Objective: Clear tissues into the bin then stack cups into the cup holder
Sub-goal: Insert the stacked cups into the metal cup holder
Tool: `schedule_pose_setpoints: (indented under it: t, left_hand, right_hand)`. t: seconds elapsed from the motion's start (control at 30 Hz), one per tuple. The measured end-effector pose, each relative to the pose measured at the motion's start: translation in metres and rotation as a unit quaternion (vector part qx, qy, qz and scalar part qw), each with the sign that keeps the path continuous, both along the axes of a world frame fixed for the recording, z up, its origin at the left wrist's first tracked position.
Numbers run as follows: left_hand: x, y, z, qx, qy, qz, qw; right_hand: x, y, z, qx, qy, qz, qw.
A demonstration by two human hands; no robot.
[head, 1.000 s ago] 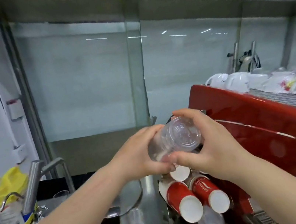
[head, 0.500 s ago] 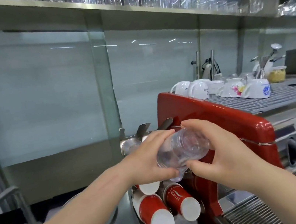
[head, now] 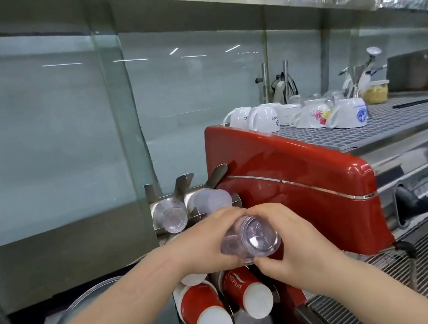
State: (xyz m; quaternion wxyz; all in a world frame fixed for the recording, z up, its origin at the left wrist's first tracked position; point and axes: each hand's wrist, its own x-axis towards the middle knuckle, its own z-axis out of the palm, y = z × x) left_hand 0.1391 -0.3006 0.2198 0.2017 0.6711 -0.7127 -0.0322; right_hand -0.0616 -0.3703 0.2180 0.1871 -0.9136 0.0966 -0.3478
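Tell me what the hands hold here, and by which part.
Both hands hold a clear plastic cup stack lying sideways, base toward the camera: left hand around its side wall, right hand at the base end.

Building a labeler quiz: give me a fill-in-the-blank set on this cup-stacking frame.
1. The clear plastic cups are held by ____ hands.
2. The cup holder stands against the ____ espresso machine.
3. The paper cups in the holder below the hands are red and ____.
4. The ceramic mugs on top of the machine stand ____.

Missing words: both; red; white; upside down
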Motion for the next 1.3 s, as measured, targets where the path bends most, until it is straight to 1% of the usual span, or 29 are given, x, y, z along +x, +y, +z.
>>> schedule_pose_setpoints:
  t: [0.13, 0.3, 0.47, 0.63, 0.8, 1.17, 1.3]
  left_hand:
    - [0.008, -0.009, -0.009, 0.015, 0.008, 0.015, 1.0]
    - [0.012, -0.015, -0.013, 0.009, 0.031, 0.026, 0.999]
    - [0.014, -0.01, -0.012, 0.032, 0.018, 0.041, 0.998]
    - [0.013, -0.012, -0.011, 0.052, 0.02, 0.064, 0.996]
    - [0.015, -0.015, -0.008, 0.066, 0.003, 0.068, 0.995]
    - [0.014, -0.008, -0.014, 0.025, -0.016, 0.062, 0.998]
    - [0.017, -0.007, -0.015, 0.016, -0.039, 0.071, 0.997]
  right_hand:
    - [0.013, -0.011, -0.011, 0.012, -0.007, 0.007, 1.0]
    - [0.023, -0.021, -0.016, 0.008, -0.016, 0.014, 1.0]
    - [0.028, -0.023, -0.022, 0.014, -0.021, 0.03, 0.999]
    - [0.032, -0.029, -0.03, 0.016, -0.032, 0.03, 0.999]
    - [0.036, -0.034, -0.032, 0.018, -0.038, 0.026, 0.999]
    - [0.05, -0.038, -0.058, -0.002, -0.012, -0.025, 1.0]
    - [0.059, -0.04, -0.059, 0.02, -0.012, -0.024, 0.999]
